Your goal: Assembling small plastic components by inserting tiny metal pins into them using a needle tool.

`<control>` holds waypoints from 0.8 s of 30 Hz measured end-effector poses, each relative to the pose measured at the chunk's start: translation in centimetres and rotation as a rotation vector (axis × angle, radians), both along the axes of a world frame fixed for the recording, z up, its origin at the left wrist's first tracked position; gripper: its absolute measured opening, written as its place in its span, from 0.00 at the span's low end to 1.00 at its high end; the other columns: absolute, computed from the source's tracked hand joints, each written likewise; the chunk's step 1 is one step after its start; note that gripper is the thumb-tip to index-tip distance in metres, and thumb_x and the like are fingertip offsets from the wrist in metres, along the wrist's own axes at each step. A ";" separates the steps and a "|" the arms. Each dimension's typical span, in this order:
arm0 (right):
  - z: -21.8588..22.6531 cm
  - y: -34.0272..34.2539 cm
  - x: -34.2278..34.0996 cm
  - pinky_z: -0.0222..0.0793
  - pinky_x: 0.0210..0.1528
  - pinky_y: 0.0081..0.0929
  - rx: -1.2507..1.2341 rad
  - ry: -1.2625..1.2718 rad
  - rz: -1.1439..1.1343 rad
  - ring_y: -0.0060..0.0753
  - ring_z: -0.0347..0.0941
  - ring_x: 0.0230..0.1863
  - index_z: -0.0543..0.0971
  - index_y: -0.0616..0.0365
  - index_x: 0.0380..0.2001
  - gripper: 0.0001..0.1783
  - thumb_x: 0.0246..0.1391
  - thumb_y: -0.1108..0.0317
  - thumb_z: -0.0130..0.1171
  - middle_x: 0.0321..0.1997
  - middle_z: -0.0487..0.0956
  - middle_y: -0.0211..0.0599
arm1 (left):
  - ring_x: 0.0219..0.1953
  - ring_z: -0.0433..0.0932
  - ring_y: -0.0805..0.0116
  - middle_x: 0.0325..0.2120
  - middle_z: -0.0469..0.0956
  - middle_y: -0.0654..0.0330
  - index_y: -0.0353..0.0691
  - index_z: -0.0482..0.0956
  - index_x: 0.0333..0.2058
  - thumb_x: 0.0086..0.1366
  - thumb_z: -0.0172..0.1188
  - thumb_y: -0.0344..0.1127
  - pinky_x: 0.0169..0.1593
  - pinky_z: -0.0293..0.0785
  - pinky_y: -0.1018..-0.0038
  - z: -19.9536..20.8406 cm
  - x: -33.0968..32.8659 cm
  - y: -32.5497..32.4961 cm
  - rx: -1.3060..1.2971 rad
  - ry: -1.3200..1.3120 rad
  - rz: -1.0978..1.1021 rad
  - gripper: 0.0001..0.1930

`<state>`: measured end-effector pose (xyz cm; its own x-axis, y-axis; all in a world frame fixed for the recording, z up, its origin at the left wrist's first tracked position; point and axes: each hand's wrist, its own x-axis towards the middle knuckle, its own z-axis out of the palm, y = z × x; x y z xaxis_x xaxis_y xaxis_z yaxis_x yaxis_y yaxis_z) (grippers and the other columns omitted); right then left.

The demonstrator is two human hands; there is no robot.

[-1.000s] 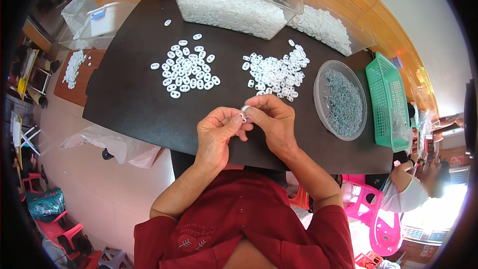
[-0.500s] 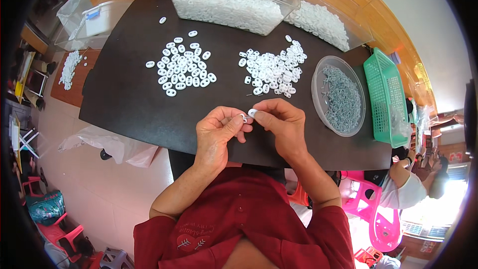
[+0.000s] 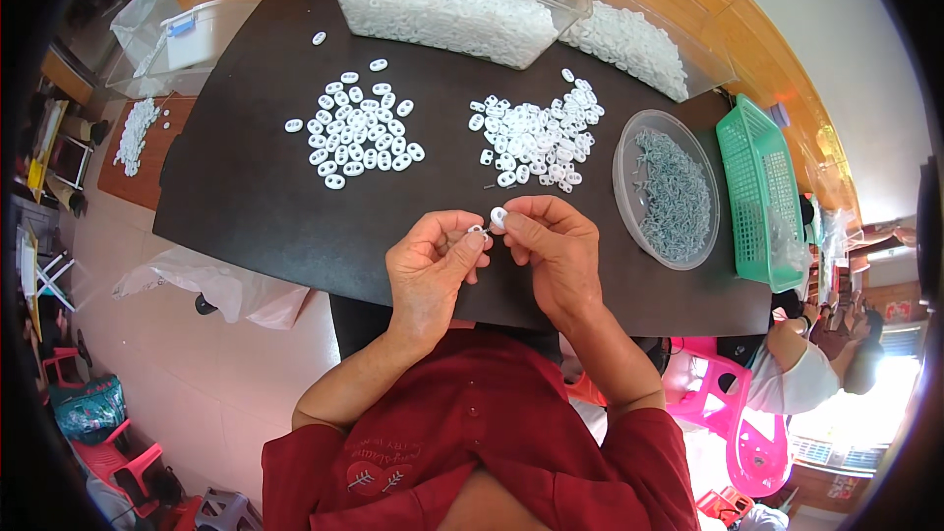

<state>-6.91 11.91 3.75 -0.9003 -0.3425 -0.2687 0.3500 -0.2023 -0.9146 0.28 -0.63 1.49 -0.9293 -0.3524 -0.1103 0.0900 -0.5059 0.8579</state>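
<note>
Over the table's near edge my two hands meet. My left hand (image 3: pixel 433 261) is closed, pinching a small white plastic piece (image 3: pixel 478 230) with a thin screw-like pin at it. Between the thumb and fingers of my right hand (image 3: pixel 558 251) is a white oval plastic piece with holes (image 3: pixel 499 217), close beside the other piece. Whether the two pieces touch I cannot tell. Beyond my hands lie a left pile of white oval pieces (image 3: pixel 362 128) and a right pile of similar white pieces (image 3: pixel 536 138). A couple of loose dark pins (image 3: pixel 490 186) rest near the right pile.
A round clear tray (image 3: pixel 626 199) of grey screws stands to the right, beside a green basket (image 3: pixel 752 206). Large clear bins (image 3: pixel 580 28) of white pieces line the table's far side. Another person (image 3: pixel 796 374) is at the far right, near a pink stool (image 3: pixel 752 457).
The oval piece in my right hand has tilted and moved up slightly, showing more of its face. My hands have drawn slightly apart.
</note>
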 end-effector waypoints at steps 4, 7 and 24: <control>-0.2 -0.4 0.3 0.63 0.26 0.14 0.005 0.026 -0.018 0.19 0.72 0.26 0.78 0.66 0.34 0.08 0.50 0.76 0.61 0.29 0.79 0.37 | 0.26 0.75 0.77 0.29 0.78 0.58 0.31 0.75 0.39 0.62 0.58 0.27 0.28 0.70 0.83 0.0 0.1 0.1 -0.033 -0.007 0.015 0.07; -0.3 -0.6 0.5 0.63 0.26 0.14 0.017 0.065 -0.028 0.19 0.71 0.26 0.78 0.66 0.34 0.08 0.49 0.76 0.62 0.29 0.79 0.36 | 0.27 0.74 0.81 0.30 0.79 0.62 0.34 0.75 0.39 0.63 0.57 0.27 0.28 0.69 0.86 -0.1 0.2 0.0 -0.038 -0.013 0.002 0.07; -1.0 -1.3 2.4 0.69 0.38 0.15 0.160 0.434 -0.066 0.17 0.72 0.34 0.78 0.66 0.36 0.06 0.52 0.79 0.59 0.34 0.79 0.31 | 0.26 0.74 0.78 0.29 0.78 0.59 0.31 0.75 0.37 0.63 0.57 0.26 0.28 0.70 0.84 -0.2 0.3 0.4 -0.060 -0.015 0.081 0.06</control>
